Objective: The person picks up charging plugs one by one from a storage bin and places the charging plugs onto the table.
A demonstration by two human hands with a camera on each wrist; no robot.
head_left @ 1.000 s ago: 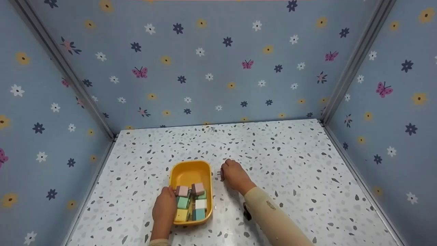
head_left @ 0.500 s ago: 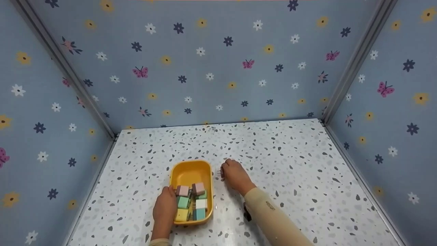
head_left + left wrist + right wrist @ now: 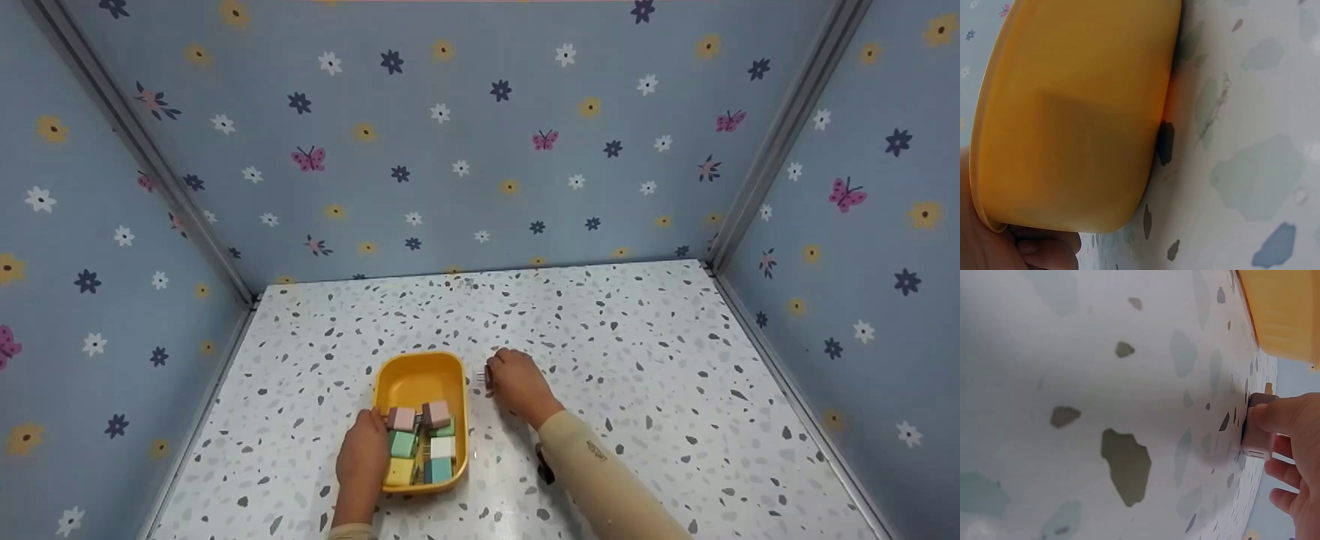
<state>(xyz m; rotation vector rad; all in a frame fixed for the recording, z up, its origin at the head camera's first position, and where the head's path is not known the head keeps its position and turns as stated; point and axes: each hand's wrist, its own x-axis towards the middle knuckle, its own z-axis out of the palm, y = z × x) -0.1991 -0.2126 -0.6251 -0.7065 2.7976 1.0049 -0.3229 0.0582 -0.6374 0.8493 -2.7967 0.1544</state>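
A yellow tub (image 3: 420,379) stands on the speckled table, its near part filled with several pastel plug chargers. Among them are pink chargers (image 3: 435,414), green ones (image 3: 403,445), a yellow one (image 3: 400,472), a white one (image 3: 442,448) and a teal one (image 3: 441,469). My left hand (image 3: 361,454) grips the tub's left rim; its fingers curl beneath the rim in the left wrist view. To the right of the tub, my right hand (image 3: 520,384) pinches a pinkish-brown charger (image 3: 1258,430) between thumb and fingers, low at the tabletop. The charger's prongs point towards the tub.
Blue flowered panels (image 3: 465,135) close off the back and both sides of the white table (image 3: 600,337). A metal post (image 3: 780,142) rises at the back right corner. Something black (image 3: 544,465) shows beside my right sleeve.
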